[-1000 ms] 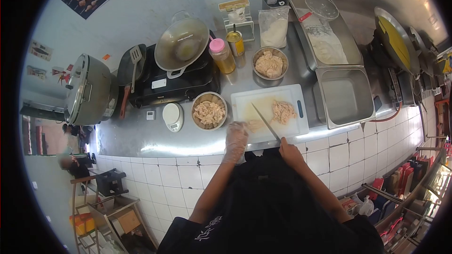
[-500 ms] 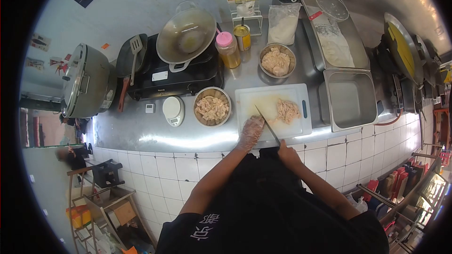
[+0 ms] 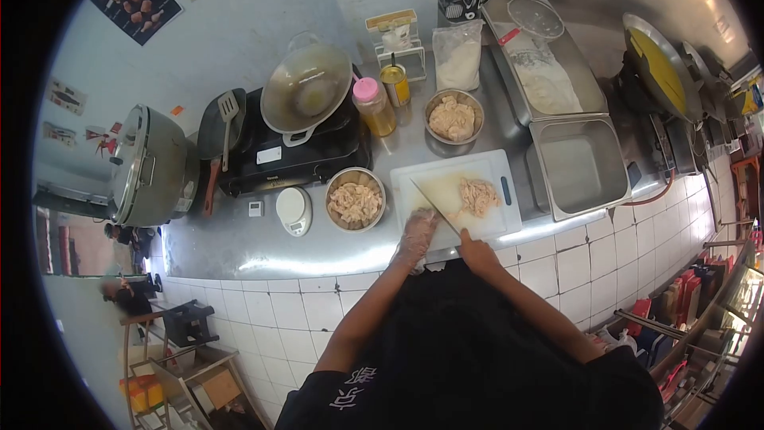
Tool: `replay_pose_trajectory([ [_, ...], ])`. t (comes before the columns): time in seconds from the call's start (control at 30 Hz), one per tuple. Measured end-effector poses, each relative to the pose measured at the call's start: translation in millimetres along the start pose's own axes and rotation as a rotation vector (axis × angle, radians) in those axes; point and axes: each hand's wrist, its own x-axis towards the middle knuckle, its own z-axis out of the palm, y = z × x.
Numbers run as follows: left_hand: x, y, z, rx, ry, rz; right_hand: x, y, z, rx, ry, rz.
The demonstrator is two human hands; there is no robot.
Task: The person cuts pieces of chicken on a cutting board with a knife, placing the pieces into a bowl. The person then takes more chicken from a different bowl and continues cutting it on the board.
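A white cutting board (image 3: 446, 179) lies on the steel counter in front of me. My right hand (image 3: 477, 253) grips the handle of a long knife (image 3: 434, 206), whose blade slants up and left across the board. My left hand (image 3: 416, 235), in a clear plastic glove, rests at the board's near left corner, beside the blade; whether meat lies under it is hidden. A pile of raw pale meat strips (image 3: 478, 196) sits on the board's right half.
A steel bowl of cut meat (image 3: 355, 200) stands left of the board, another bowl (image 3: 453, 117) behind it. A kitchen scale (image 3: 294, 210), stove with wok (image 3: 306, 87), oil bottle (image 3: 374, 106), an empty steel tray (image 3: 579, 164) and a large pot (image 3: 151, 165) surround them.
The view has shifted slightly. My gloved left hand has slid toward the board's near left corner, and the knife stays slanted across the board in my right hand.
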Motion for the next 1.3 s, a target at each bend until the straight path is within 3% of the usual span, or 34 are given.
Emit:
replay_pose_trajectory([
  [0.2,19.4,18.5,-13.7,-0.349,-0.033,-0.303,-36.1,25.8,-36.5,0.148,0.208,0.073],
  [0.3,55.9,57.9,-29.6,-0.344,-0.077,-0.180,-48.2,28.3,-50.0,0.254,0.304,0.040],
  [0.4,98.0,56.8,-15.5,-0.354,-0.089,0.065,-55.9,37.5,-54.5,0.312,0.387,0.044],
  [0.5,140.3,82.2,-48.0,-0.322,-0.081,-0.032,-59.2,52.3,-52.6,0.321,0.368,0.071],
  [0.6,188.2,70.2,-53.9,-0.283,0.095,0.010,-60.7,60.3,-51.3,0.277,0.251,0.050],
  [0.7,243.8,38.6,-56.6,0.046,0.013,0.060,-63.0,65.8,-39.8,0.244,0.144,-0.070],
  [0.8,280.7,23.8,-45.4,0.178,-0.111,0.001,-59.5,79.9,-17.7,0.237,-0.037,-0.126],
  [0.9,302.6,17.5,-19.1,0.523,-0.233,0.105,-56.9,83.4,-23.1,0.237,-0.109,-0.176],
  [0.97,294.9,7.7,-0.7,0.476,-0.041,0.244,-61.8,83.4,-33.2,0.245,-0.088,-0.143],
  [1.03,308.2,1.7,15.7,0.471,0.024,0.243,-68.8,84.3,-42.0,0.261,-0.075,-0.122],
  [1.1,326.9,-4.3,25.9,0.513,-0.044,0.096,-75.5,87.3,-43.4,0.262,-0.069,-0.094],
  [1.3,324.8,14.1,1.7,0.771,-0.268,-0.012,-85.1,97.5,-43.1,0.291,-0.074,-0.042],
])
